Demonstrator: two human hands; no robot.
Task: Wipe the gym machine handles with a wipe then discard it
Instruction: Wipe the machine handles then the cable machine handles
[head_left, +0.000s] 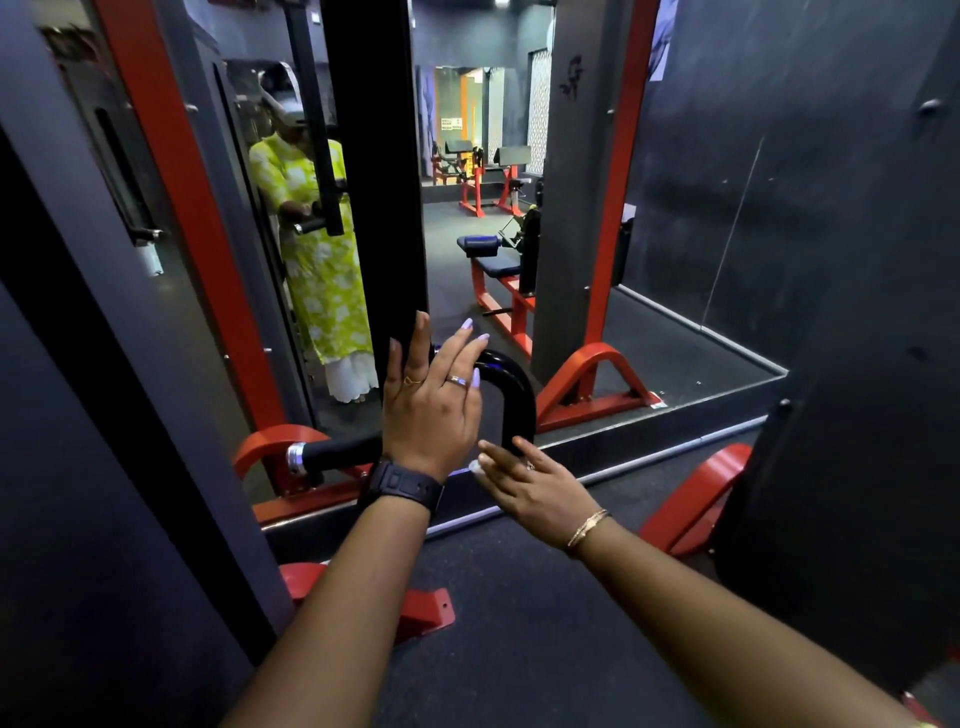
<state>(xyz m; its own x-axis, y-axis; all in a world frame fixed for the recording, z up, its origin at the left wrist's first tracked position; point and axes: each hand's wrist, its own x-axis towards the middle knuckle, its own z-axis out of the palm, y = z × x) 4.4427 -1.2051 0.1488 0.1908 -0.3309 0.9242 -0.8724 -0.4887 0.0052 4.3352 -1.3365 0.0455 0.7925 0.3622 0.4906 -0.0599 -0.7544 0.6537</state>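
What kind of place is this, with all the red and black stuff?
Most likely a gym: there's a black machine handle, red machine frames and a padded bench.

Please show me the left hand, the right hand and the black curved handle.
left hand (431, 410): head view, back of the hand
right hand (535, 491): head view, back of the hand
black curved handle (513, 375): head view, outer bend

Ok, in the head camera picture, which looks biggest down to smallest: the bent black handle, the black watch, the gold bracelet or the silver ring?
1. bent black handle
2. black watch
3. gold bracelet, much thinner than the watch
4. silver ring
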